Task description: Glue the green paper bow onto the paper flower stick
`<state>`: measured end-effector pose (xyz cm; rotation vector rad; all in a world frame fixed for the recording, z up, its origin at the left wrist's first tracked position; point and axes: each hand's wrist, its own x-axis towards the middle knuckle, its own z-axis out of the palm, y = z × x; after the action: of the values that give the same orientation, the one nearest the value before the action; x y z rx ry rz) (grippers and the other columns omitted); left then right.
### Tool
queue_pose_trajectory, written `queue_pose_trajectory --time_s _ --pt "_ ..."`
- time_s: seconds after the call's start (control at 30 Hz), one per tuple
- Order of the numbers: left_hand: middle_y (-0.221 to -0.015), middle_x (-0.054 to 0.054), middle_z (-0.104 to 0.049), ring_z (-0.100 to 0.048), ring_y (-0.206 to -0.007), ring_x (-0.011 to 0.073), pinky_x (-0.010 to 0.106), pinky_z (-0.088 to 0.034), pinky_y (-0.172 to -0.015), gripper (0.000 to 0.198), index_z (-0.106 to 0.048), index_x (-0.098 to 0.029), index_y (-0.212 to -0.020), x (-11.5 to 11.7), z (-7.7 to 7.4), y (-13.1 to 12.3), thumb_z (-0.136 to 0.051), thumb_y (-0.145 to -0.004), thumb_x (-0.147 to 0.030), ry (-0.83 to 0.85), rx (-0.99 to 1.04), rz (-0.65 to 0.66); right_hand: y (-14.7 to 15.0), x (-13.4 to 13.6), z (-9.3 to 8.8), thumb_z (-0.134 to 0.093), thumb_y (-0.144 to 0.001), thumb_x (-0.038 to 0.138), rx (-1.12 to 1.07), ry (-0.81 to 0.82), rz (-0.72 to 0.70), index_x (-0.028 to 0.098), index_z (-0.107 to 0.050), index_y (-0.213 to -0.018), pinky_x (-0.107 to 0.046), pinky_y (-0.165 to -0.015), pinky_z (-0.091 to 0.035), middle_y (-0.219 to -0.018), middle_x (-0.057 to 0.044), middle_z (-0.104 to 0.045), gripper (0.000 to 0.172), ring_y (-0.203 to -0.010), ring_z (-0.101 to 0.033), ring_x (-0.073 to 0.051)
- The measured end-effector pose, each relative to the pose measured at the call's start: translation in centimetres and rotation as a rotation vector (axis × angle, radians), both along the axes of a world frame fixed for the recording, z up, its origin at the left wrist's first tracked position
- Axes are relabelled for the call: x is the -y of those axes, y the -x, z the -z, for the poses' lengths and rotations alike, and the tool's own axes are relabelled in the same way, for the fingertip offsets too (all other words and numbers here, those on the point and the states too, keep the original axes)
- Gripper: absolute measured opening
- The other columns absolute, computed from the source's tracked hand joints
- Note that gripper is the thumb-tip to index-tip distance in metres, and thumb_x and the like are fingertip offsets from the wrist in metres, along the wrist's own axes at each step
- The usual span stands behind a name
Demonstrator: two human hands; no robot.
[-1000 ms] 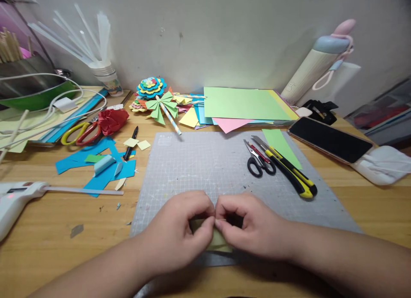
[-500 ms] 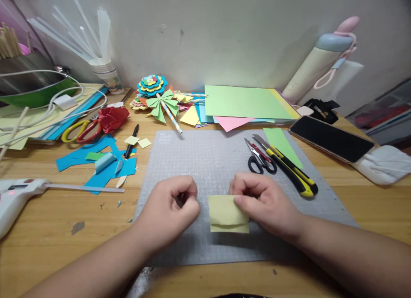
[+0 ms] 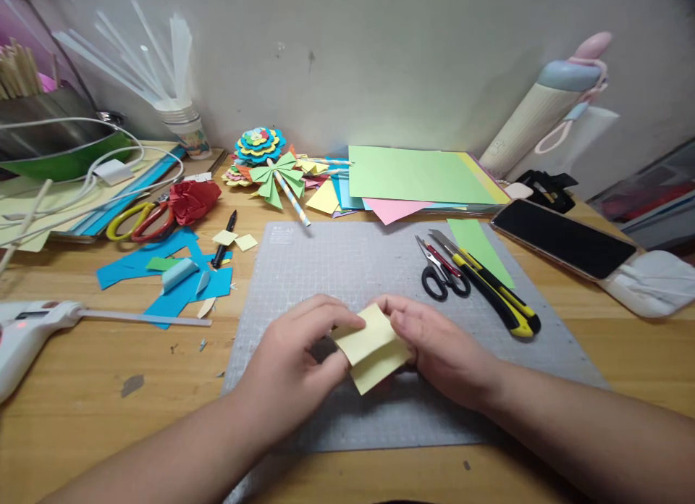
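A small folded pale yellow paper [image 3: 372, 345] is held between my two hands above the grey cutting mat [image 3: 326, 265]. My left hand [image 3: 304, 352] grips its left edge, with fingers above and thumb below. At its right side, my right hand [image 3: 434, 345] pinches the paper between thumb and fingers. The paper is tilted, and its two layers stand apart along the fold. Some right fingertips are hidden behind it.
Small scissors [image 3: 442, 272], a yellow-black cutter [image 3: 494, 290] and a green strip [image 3: 478, 250] lie on the mat's right side. Blue scraps [image 3: 190, 287] and a glue gun [image 3: 38, 337] are left. A phone [image 3: 565, 236] lies right; green paper [image 3: 413, 174] is behind.
My left hand has moved right and taken hold of the yellow paper. The paper has turned, and its layers have spread apart. The view has shifted slightly.
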<state>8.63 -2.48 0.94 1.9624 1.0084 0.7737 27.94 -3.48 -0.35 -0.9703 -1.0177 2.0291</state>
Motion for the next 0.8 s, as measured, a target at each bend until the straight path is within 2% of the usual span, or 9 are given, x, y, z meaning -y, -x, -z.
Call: queue_pose_trajectory --time_s 0.1,0.23,0.33,0.4,0.47,0.57,0.7,0.8 --pt "-0.075 0.000 -0.060 -0.055 -0.070 0.0143 0.027 -0.042 -0.063 0.006 -0.060 -0.019 -0.078 0.04 -0.09 0.10 -0.056 -0.082 -0.018 0.125 -0.019 -0.139 0.19 0.06 0.20 -0.071 -0.073 0.045 0.032 -0.028 -0.074 0.018 -0.052 -0.091 -0.024 -0.058 -0.047 -0.077 0.000 -0.059 0.037 -0.066 -0.059 -0.013" --pt "-0.067 -0.003 -0.055 -0.050 -0.062 0.0117 0.024 -0.039 -0.057 0.013 -0.053 -0.019 -0.076 -0.11 -0.15 -0.12 -0.058 -0.082 -0.029 0.452 0.175 -0.249 0.12 -0.04 0.20 -0.067 -0.079 0.034 0.166 -0.128 0.043 0.016 -0.054 -0.073 -0.020 -0.056 -0.039 -0.067 0.003 -0.054 0.024 -0.059 -0.049 -0.007" --pt "-0.062 -0.005 -0.056 -0.053 -0.059 0.0100 0.022 -0.040 -0.059 0.013 -0.049 -0.019 -0.077 -0.40 0.01 -0.36 -0.061 -0.078 -0.025 0.654 0.346 -0.206 -0.13 -0.19 -0.02 -0.064 -0.082 0.032 0.189 -0.135 0.105 0.016 -0.053 -0.073 -0.019 -0.055 -0.036 -0.066 0.004 -0.054 0.021 -0.058 -0.046 -0.007" --pt "-0.060 -0.006 -0.057 -0.053 -0.057 0.0096 0.022 -0.039 -0.059 0.016 -0.047 -0.019 -0.078 -0.54 0.14 -0.47 -0.062 -0.077 -0.024 0.726 0.392 -0.148 -0.22 -0.23 -0.14 -0.062 -0.082 0.034 0.189 -0.116 0.078 0.016 -0.055 -0.078 -0.021 -0.055 -0.036 -0.069 0.003 -0.055 0.020 -0.059 -0.048 -0.008" --pt "-0.062 -0.005 -0.058 -0.053 -0.058 0.0099 0.022 -0.038 -0.058 0.018 -0.047 -0.019 -0.081 -0.57 0.19 -0.51 -0.063 -0.076 -0.025 0.764 0.393 -0.107 -0.23 -0.21 -0.21 -0.062 -0.082 0.036 0.221 -0.112 0.039 0.016 -0.058 -0.080 -0.021 -0.054 -0.035 -0.069 0.002 -0.055 0.021 -0.059 -0.047 -0.009" --pt "-0.065 -0.005 -0.057 -0.051 -0.057 0.0100 0.021 -0.036 -0.055 0.019 -0.048 -0.020 -0.085 -0.50 0.06 -0.46 -0.062 -0.077 -0.030 0.782 0.337 -0.074 -0.15 -0.12 -0.32 -0.063 -0.080 0.037 0.298 -0.113 -0.026 0.015 -0.056 -0.072 -0.020 -0.051 -0.030 -0.063 0.004 -0.049 0.024 -0.055 -0.042 -0.008" --pt "-0.059 -0.006 -0.044 -0.039 -0.053 0.0090 0.021 -0.028 -0.049 0.019 -0.055 -0.018 -0.076 -0.40 -0.28 -0.32 -0.058 -0.078 -0.037 0.707 0.106 -0.041 -0.10 -0.01 -0.52 -0.064 -0.078 0.038 0.319 -0.081 -0.182 0.015 -0.055 -0.073 -0.020 -0.051 -0.031 -0.062 0.004 -0.047 0.025 -0.055 -0.041 -0.008" --pt "-0.060 -0.005 -0.043 -0.037 -0.056 0.0096 0.021 -0.027 -0.051 0.020 -0.056 -0.017 -0.074 -0.34 -0.53 -0.30 -0.056 -0.079 -0.036 0.684 0.001 -0.011 -0.12 0.03 -0.58 -0.064 -0.078 0.039 0.305 -0.081 -0.215 0.014 -0.057 -0.075 -0.020 -0.051 -0.031 -0.062 0.004 -0.047 0.026 -0.054 -0.039 -0.008"
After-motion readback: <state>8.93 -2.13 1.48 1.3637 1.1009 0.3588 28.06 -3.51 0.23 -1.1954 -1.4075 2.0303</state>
